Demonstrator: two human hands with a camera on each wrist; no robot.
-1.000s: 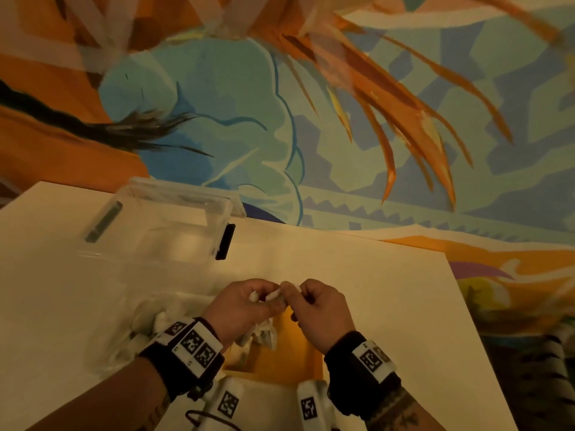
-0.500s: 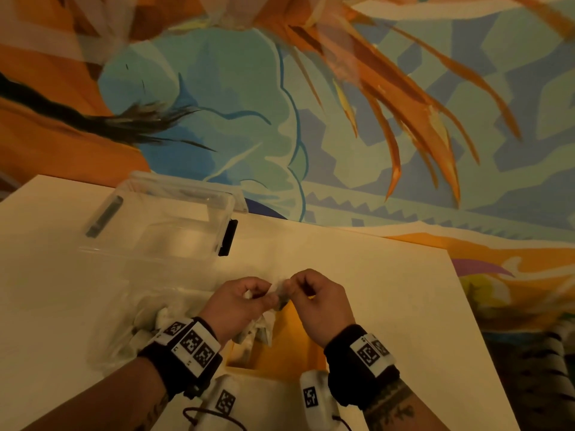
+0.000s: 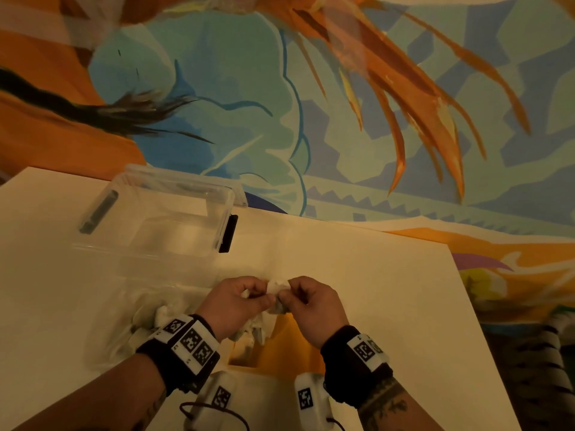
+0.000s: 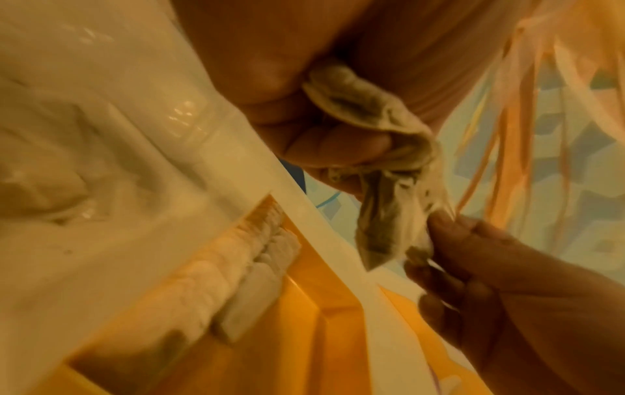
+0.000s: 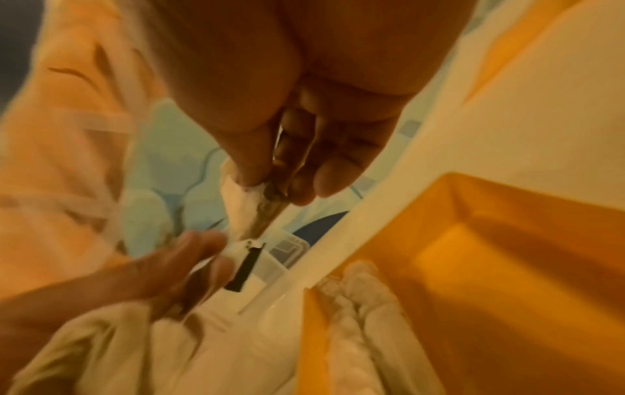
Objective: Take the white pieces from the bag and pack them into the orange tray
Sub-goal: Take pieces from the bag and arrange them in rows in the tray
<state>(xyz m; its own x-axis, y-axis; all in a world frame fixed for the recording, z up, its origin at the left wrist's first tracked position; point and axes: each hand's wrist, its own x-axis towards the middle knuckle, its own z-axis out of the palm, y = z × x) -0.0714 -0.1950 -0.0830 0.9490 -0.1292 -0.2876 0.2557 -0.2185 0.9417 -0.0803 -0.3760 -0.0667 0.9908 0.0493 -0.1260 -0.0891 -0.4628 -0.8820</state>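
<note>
You pinch one white piece (image 3: 278, 287) between left hand (image 3: 231, 303) and right hand (image 3: 312, 306), thumb against fingertips each side. It hangs directly above the orange tray (image 3: 298, 343) near the table's (image 3: 389, 306) front edge; the packed row (image 4: 233, 270) sits toward your left hand.

Painted-mural (image 3: 217, 88) room with white worktable (image 3: 373, 290)

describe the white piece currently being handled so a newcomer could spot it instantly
Start at the cream table, then find the orange tray at its near edge. Just above the tray, the left hand and right hand meet, pinching the white piece between their fingertips. Unlike the other white pieces lying in the tray, this one is held up in the air, crumpled.
</note>
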